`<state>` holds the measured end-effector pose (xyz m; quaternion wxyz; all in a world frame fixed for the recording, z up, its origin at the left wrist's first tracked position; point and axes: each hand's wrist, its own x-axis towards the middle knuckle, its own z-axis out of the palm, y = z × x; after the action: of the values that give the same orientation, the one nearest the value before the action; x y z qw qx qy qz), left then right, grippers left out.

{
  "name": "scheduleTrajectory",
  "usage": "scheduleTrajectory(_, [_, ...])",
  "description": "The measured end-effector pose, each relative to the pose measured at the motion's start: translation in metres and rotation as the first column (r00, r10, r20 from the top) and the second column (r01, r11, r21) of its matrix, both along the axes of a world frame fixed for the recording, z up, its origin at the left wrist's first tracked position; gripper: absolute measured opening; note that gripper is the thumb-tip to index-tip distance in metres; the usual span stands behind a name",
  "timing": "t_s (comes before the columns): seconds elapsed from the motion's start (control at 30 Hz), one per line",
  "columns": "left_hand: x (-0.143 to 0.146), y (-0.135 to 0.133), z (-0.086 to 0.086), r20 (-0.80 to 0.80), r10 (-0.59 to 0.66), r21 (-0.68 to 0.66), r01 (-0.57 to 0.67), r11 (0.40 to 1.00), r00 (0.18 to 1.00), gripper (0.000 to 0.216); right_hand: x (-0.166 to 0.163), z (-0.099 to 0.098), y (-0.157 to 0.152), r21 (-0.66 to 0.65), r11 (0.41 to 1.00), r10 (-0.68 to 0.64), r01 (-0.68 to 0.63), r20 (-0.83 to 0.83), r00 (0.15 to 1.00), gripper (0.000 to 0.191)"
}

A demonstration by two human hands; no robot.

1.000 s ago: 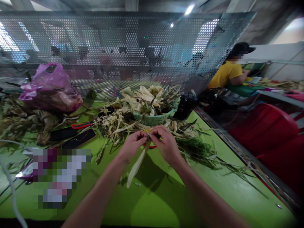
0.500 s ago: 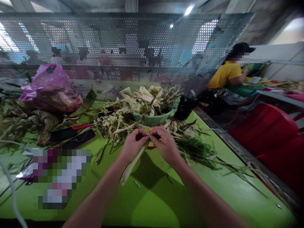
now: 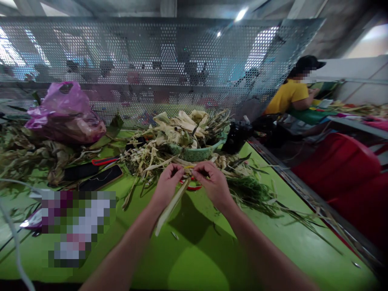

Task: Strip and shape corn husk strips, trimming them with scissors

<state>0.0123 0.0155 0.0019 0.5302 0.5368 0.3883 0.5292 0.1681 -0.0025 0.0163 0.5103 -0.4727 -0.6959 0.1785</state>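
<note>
Both my hands meet over the green table, pinching the top end of a long pale leaf strip. My left hand is closed on the strip, which hangs down toward me along my left wrist. My right hand is closed in a pinch on the same end, fingertips almost touching the left ones. Just beyond the hands stands a green basket heaped with dry leaves. A red-handled tool lies on the table under my hands.
A pink plastic bag and dried leaves lie at the left, with a red-handled tool and two dark phones. Green grass strands spread at the right. A perforated metal screen stands behind. A person in yellow sits far right.
The strip's free end has swung left, toward my left forearm. My hands have drawn slightly apart at the pinch and stayed over the same spot.
</note>
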Motion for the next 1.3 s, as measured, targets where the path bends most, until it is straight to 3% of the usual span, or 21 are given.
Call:
scheduleTrajectory(0.17, [-0.001,-0.002,0.000,0.224,-0.014,-0.136,0.045,0.990,0.974,0.015,0.003,0.001,-0.001,-0.031,0.999,-0.043,0.042,-0.008,0.999,0.010])
scheduleTrajectory(0.3, [-0.001,-0.006,0.005,0.337,-0.034,-0.157,0.091,0.983,0.941,0.017,0.003,-0.006,0.002,-0.185,0.982,0.016,-0.022,-0.032,0.999,0.008])
scheduleTrajectory(0.4, [-0.003,-0.006,0.008,0.380,-0.043,-0.153,0.109,0.982,0.924,0.019,0.004,-0.011,0.007,-0.222,0.971,0.072,-0.085,-0.069,0.995,0.009])
scheduleTrajectory(0.53, [-0.005,-0.003,0.007,0.328,-0.043,-0.132,0.091,0.987,0.944,0.016,0.004,-0.012,0.010,-0.248,0.958,0.110,-0.147,-0.157,0.981,0.015])
scheduleTrajectory(0.67, [-0.004,0.002,0.004,0.205,0.031,-0.094,-0.012,0.996,0.978,0.015,0.003,-0.010,0.006,-0.223,0.968,0.101,-0.118,-0.084,0.991,0.016])
scheduleTrajectory(0.77, [-0.005,0.004,0.004,0.229,0.086,-0.081,-0.069,0.994,0.970,0.013,0.002,-0.009,0.005,-0.225,0.969,0.090,-0.100,-0.056,0.994,0.017])
scheduleTrajectory(0.9, [-0.010,0.002,0.007,0.242,0.013,-0.087,0.009,0.996,0.970,0.011,0.003,-0.005,0.006,-0.308,0.937,0.110,-0.165,-0.188,0.976,0.013])
scheduleTrajectory(1.07, [-0.011,-0.004,0.009,0.195,-0.118,-0.073,0.134,0.988,0.974,0.011,0.001,-0.001,0.004,-0.431,0.849,0.100,-0.305,-0.435,0.895,0.025])
scheduleTrajectory(1.3, [-0.005,-0.007,0.009,0.187,-0.192,-0.095,0.212,0.973,0.963,0.018,0.000,-0.003,0.003,-0.434,0.819,0.041,-0.376,-0.609,0.792,0.024])
